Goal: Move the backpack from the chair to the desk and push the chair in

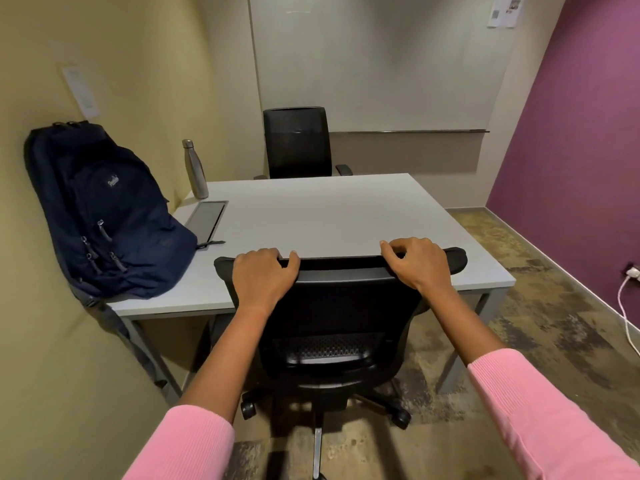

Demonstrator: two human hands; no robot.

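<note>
A dark blue backpack point(104, 213) stands upright on the left end of the grey desk point(329, 216), leaning against the beige wall. A black office chair point(336, 323) on castors faces the desk's near edge, its backrest top level with the desk edge and its seat under the desktop. My left hand point(265, 277) grips the left part of the backrest's top rim. On the right part of the same rim sits my right hand point(417, 263), fingers curled over it.
A steel bottle point(194, 169) stands at the desk's far left beside a cable hatch point(206, 220). A second black chair point(298, 143) sits behind the desk. A purple wall point(571, 150) runs along the right, with a white charger cable point(627, 306) on the floor.
</note>
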